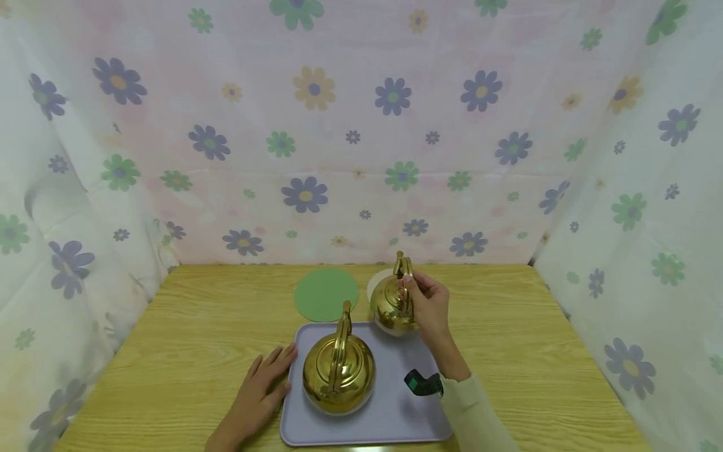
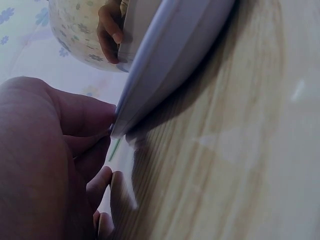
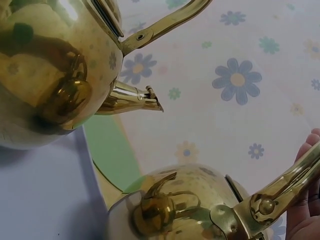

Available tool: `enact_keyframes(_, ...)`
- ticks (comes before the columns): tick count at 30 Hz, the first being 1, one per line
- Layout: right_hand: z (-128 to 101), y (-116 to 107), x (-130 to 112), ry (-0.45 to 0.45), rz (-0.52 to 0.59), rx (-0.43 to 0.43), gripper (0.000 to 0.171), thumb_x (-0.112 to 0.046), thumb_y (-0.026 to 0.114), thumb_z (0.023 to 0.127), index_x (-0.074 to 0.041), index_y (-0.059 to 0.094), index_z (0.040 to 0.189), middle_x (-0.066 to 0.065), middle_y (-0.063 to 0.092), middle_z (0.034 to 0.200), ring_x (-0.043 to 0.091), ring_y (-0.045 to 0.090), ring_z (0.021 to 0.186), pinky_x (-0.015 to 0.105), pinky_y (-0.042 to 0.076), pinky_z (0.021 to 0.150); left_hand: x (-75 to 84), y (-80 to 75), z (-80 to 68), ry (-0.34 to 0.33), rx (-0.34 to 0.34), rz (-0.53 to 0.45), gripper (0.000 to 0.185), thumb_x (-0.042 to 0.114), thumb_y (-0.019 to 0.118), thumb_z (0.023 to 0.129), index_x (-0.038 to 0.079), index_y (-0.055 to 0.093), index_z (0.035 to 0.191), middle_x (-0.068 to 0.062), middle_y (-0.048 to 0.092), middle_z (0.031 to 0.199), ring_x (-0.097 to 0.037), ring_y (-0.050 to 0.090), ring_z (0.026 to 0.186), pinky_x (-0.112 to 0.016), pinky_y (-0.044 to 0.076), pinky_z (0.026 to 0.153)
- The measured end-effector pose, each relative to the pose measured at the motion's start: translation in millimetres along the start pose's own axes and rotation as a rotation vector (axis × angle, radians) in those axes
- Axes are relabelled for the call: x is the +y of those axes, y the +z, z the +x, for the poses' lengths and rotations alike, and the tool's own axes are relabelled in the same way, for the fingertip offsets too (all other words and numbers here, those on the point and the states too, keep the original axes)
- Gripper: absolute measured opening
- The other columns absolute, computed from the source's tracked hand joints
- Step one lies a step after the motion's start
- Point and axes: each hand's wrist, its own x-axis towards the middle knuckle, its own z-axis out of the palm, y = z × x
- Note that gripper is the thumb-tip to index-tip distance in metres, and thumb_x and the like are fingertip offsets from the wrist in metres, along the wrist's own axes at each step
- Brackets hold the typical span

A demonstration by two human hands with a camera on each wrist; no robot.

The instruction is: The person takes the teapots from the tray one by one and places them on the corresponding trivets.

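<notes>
My right hand (image 1: 432, 307) grips the handle of a smaller gold kettle (image 1: 390, 311) over the back right edge of a lilac tray (image 1: 403, 420). Part of a cream round mat (image 1: 375, 281) shows behind that kettle. A larger gold kettle (image 1: 339, 373) stands on the left half of the tray, its handle upright and its spout (image 3: 132, 97) visible in the right wrist view. My left hand (image 1: 257, 392) lies at the tray's left side with fingers extended, the thumb and fingertips touching the rim (image 2: 145, 60).
A green round mat (image 1: 324, 294) lies behind the tray on the wood-grain table (image 1: 209, 333). Flower-print cloth (image 1: 350, 125) hangs behind the table and along both sides. A black band (image 1: 423, 383) sits on my right wrist.
</notes>
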Motion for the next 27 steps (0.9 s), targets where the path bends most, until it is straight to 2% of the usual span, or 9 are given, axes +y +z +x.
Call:
enact_keyframes(5,3,1,1,-0.005,-0.002,-0.001,0.03,-0.006,0.062,0.1,0.016,0.065,0.12,0.016,0.075,0.093,0.015,0.072,0.079,0.02,0.058,0.069,-1.5,0.0,-0.4,0.008,0.006,0.008,0.055,0.012,0.068,0.09,0.01,0.058,0.144,-0.007,0.055,0.15,-0.047,0.047,0.135,-0.014,-0.003,0.119)
enact_keyframes(13,7,0,0,-0.012,0.017,-0.017,0.032,-0.004,0.061,0.1,0.02,0.061,0.121,-0.002,0.073,0.083,0.011,0.07,0.075,0.019,0.058,0.067,-2.1,0.3,-0.2,0.016,0.007,0.0,0.055,0.012,0.068,0.091,0.01,0.058,0.144,-0.008,0.055,0.15,-0.047,0.048,0.135,-0.015,-0.002,0.119)
enact_keyframes(19,11,0,2,-0.018,0.016,-0.023,0.031,-0.005,0.061,0.101,0.02,0.062,0.12,0.0,0.074,0.084,0.012,0.07,0.074,0.019,0.057,0.066,-0.5,-0.1,0.1,-0.006,-0.011,-0.013,0.055,0.01,0.067,0.091,0.008,0.057,0.145,-0.009,0.054,0.151,-0.049,0.046,0.137,-0.016,-0.004,0.119)
enact_keyframes(27,15,1,3,-0.019,0.018,-0.02,0.032,-0.005,0.061,0.101,0.02,0.061,0.121,0.0,0.073,0.084,0.009,0.068,0.073,0.018,0.057,0.066,-1.7,0.1,0.6,0.009,-0.007,-0.009,0.057,0.008,0.068,0.089,0.008,0.057,0.145,-0.009,0.054,0.151,-0.048,0.046,0.137,-0.015,-0.004,0.118)
